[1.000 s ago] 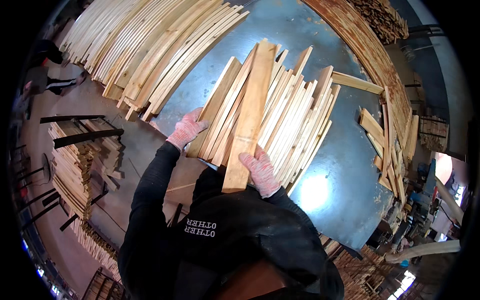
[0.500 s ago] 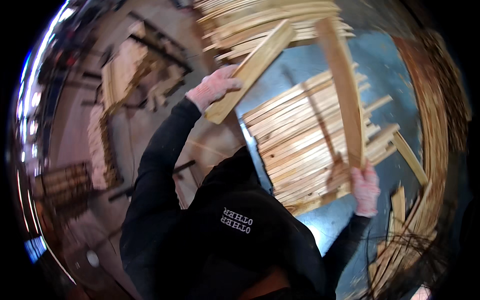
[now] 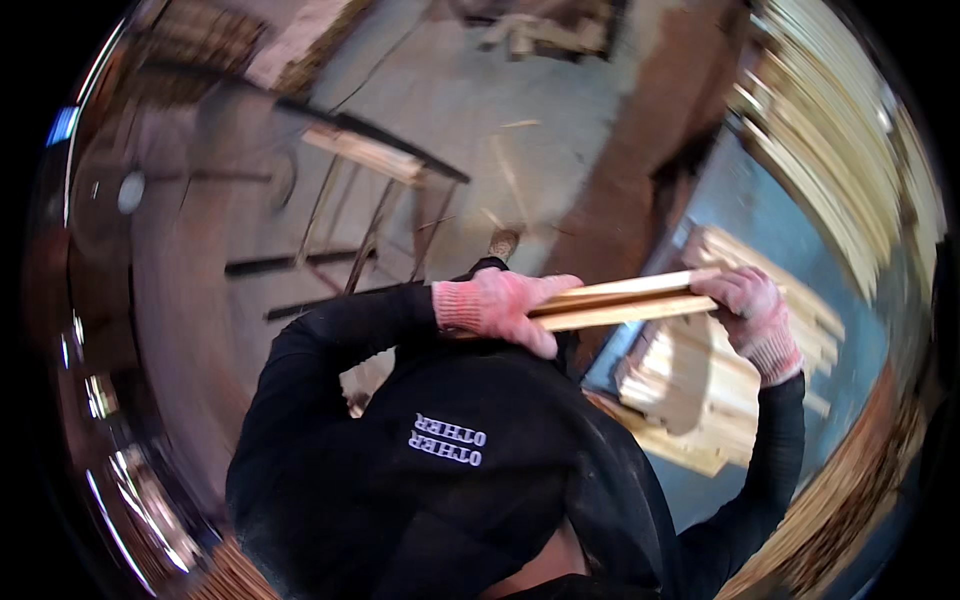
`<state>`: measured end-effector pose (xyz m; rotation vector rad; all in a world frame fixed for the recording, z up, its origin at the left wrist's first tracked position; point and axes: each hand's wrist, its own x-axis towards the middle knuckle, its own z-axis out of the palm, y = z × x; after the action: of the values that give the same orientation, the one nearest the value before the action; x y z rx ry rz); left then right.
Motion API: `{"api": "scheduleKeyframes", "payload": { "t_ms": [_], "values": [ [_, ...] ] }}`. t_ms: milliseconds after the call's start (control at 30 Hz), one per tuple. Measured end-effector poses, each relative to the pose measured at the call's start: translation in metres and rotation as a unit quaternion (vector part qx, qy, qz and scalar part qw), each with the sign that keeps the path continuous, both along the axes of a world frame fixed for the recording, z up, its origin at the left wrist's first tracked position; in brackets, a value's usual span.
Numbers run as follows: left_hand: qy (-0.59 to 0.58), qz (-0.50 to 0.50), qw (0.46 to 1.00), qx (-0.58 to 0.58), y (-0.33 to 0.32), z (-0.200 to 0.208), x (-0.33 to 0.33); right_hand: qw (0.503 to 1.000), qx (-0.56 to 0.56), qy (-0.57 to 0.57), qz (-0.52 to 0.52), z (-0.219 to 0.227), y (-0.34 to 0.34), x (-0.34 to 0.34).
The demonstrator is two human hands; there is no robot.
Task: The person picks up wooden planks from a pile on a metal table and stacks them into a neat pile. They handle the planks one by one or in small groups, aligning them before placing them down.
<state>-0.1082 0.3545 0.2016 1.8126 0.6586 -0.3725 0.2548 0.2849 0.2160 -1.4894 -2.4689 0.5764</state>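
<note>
Two narrow wooden boards (image 3: 630,316) lie side by side in front of my body, spanning from one hand to the other. Around their left end is my left hand (image 3: 495,306) in a pink-and-white knit glove, its fingers on either side of the wood. My right hand (image 3: 752,312), gloved the same way, grips their right end with fingers curled over it. Below and beyond that hand, a layer of similar boards (image 3: 690,385) rests on the blue tabletop (image 3: 790,215), partly hidden by the right hand and arm.
Long boards (image 3: 825,150) are stacked at the far right of the table. On the floor to the left stands a dark metal frame (image 3: 370,225) with a wooden piece (image 3: 365,152) on it. More lumber (image 3: 555,30) sits at the far side, and thin strips (image 3: 830,510) lie at the lower right.
The boards, held apart half a second ago, one per hand, are now together and held by both hands. My view has turned left, so the table appears farther right.
</note>
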Motion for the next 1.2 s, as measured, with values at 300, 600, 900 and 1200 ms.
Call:
{"api": "scheduleKeyframes", "payload": {
  "t_ms": [300, 600, 900, 1200],
  "values": [
    [-0.244, 0.461, 0.853, 0.003, 0.010, -0.070, -0.204, 0.875, 0.162, 0.301, -0.344, -0.039, 0.155, -0.141],
    [0.080, 0.830, 0.517, 0.194, 0.161, -0.319, -0.355, 0.919, -0.012, 0.172, -0.354, -0.093, 0.118, -0.302],
    [0.016, 0.741, 0.666, 0.089, 0.219, -0.410, -0.379, 0.805, -0.024, 0.010, -0.593, -0.075, -0.045, -0.301],
    [-0.155, 0.467, 0.863, -0.118, 0.085, -0.236, -0.137, 0.103, 0.031, 0.437, -0.893, -0.209, -0.383, -0.214]
  ]
}}
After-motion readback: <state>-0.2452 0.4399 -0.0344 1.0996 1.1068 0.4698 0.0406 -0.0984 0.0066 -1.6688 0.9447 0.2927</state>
